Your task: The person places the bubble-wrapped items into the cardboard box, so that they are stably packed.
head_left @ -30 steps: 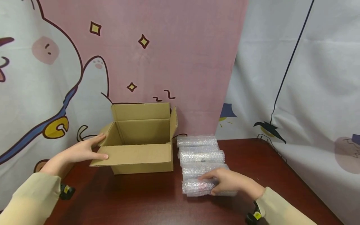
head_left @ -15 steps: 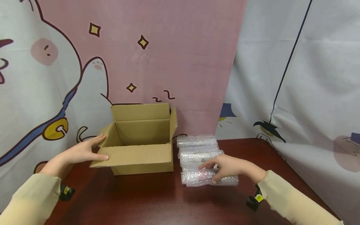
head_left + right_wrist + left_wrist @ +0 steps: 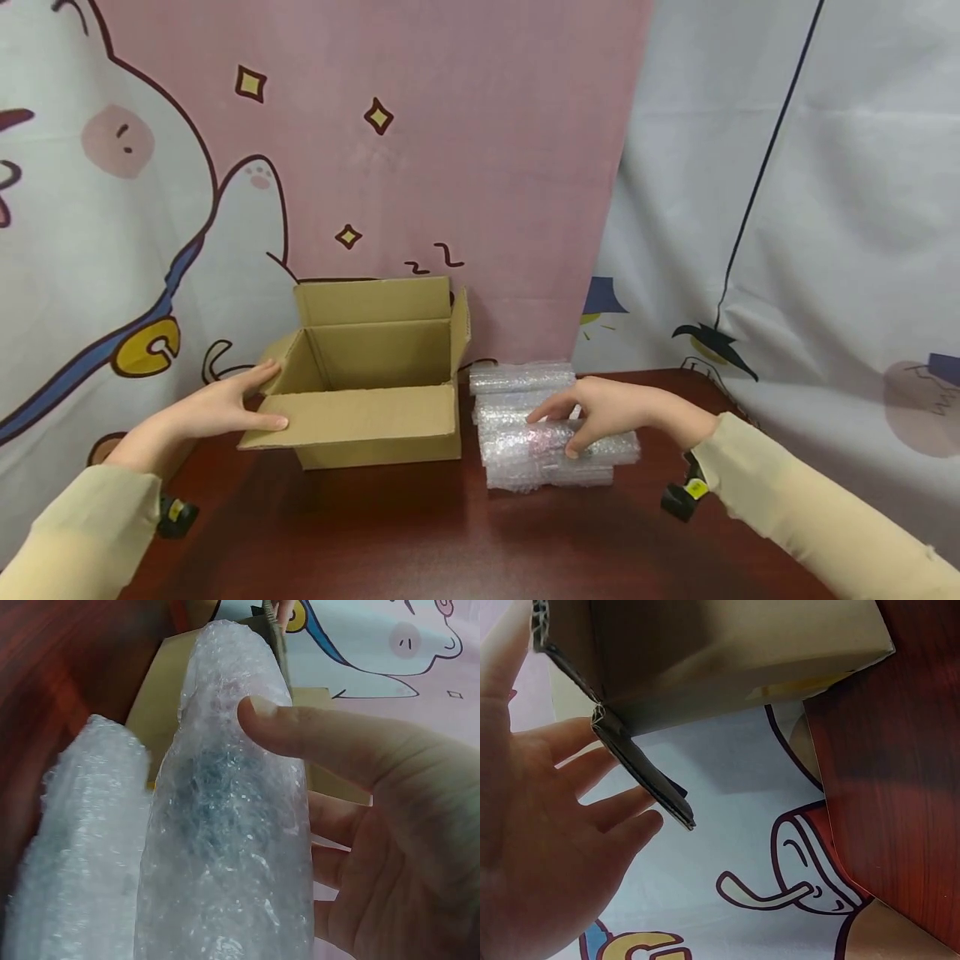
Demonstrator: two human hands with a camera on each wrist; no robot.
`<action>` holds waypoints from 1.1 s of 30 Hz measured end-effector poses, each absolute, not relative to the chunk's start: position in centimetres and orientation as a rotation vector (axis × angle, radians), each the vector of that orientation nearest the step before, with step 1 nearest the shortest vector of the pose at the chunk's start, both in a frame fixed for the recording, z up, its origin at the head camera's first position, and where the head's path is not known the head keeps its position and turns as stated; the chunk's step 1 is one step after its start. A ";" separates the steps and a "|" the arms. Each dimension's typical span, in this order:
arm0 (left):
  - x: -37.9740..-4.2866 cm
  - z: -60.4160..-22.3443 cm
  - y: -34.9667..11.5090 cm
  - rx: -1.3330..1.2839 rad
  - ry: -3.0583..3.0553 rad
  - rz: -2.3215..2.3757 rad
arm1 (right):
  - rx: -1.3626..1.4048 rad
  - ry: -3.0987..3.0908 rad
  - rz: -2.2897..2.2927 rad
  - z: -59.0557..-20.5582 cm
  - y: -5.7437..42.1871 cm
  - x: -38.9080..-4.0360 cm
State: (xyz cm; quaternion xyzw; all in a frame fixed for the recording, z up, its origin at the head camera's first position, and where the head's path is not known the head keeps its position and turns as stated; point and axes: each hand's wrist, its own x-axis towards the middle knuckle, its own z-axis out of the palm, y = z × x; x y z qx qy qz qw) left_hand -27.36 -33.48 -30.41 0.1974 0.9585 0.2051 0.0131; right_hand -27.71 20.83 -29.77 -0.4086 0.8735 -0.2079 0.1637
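Here, hands (image 3: 213, 408) (image 3: 611, 410) hold bubble-wrap roll (image 3: 225, 825), carton (image 3: 367, 417); backdrop (image 3: 487, 158) reads "ZZ".

Glossy bubble wrap (image 3: 225, 825), matt cardboard box (image 3: 382, 451)

A dark red wood-grain tabletop (image 3: 360, 533) lies below the left fingers (image 3: 258, 377) and right fingers (image 3: 553, 404). Beyond both hangs a pink-and-white printed backdrop (image 3: 487, 150); creased white fabric (image 3: 840, 208) extends right of the right fingers. A soft reflection (image 3: 480, 554) marks the tabletop.

Right hand (image 3: 611, 412) and gripped bubble-wrapped roll (image 3: 502, 447) shifted higher, right of frame centre; next roll (image 3: 551, 477) now showing below.
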 end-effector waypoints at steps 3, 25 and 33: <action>-27.4 -30.5 -33.4 0.627 2.982 0.652 | -1.165 2.476 -0.603 -28.5 20.6 -27.6; -27.4 -30.5 -33.4 0.674 2.967 0.696 | -1.198 2.450 -0.628 -19.8 16.9 -29.4; -27.6 -30.7 -33.7 0.658 2.955 0.721 | -1.209 2.407 -0.649 -17.9 14.2 -30.6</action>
